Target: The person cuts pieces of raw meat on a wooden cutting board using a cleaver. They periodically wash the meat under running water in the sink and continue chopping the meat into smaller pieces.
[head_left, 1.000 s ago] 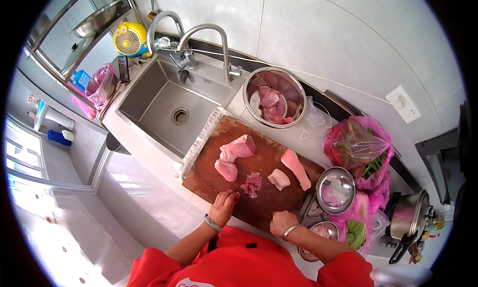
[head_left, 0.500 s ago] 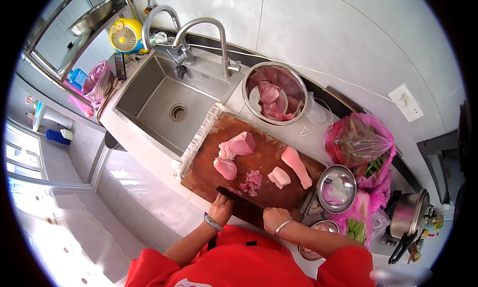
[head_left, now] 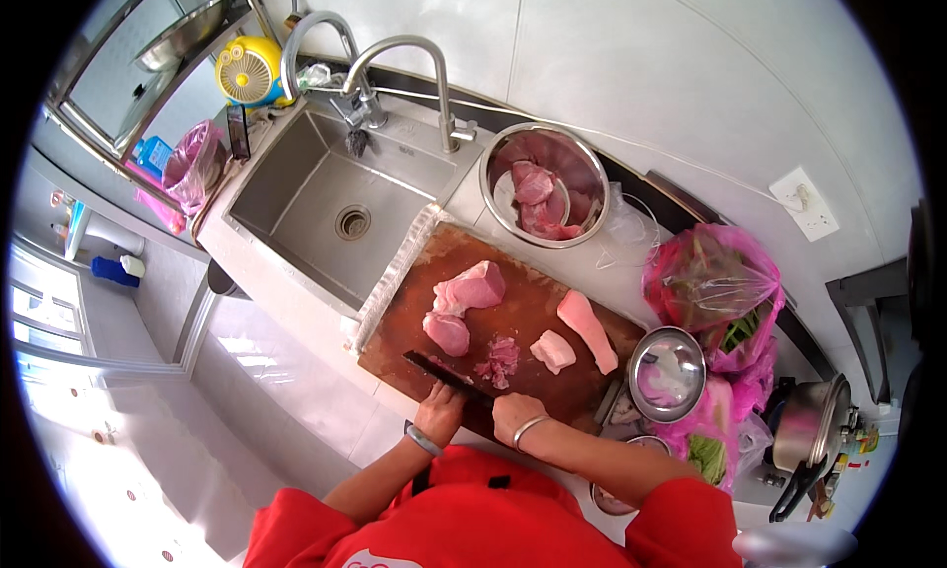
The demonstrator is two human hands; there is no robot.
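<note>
My right hand [head_left: 518, 417] is closed round the handle of a dark-bladed kitchen knife [head_left: 437, 370]. Its blade slants up and left across the near edge of a brown wooden cutting board [head_left: 400, 317]. Against the near side of the blade, my left hand [head_left: 440, 410] has its fingers curled down on the board; whatever they press on is hidden. Just beyond the knife lies a small heap of chopped meat [head_left: 501, 361]. Farther back sits a large piece of raw pink meat [head_left: 469, 290]. On the board's right are a pale chunk of meat [head_left: 552, 351] and a long strip [head_left: 587, 329].
A steel sink [head_left: 296, 188] adjoins the board on the left. Behind the board stands a steel bowl of meat [head_left: 491, 174]. To the right are a small steel bowl [head_left: 669, 356], pink bags of vegetables [head_left: 715, 272] and a pot [head_left: 804, 435]. Another bowl [head_left: 614, 504] is partly behind my right arm.
My right hand has moved left and slightly up with the knife. The blade's tip now reaches farther left and up. My left hand and the meat pieces look almost unmoved.
</note>
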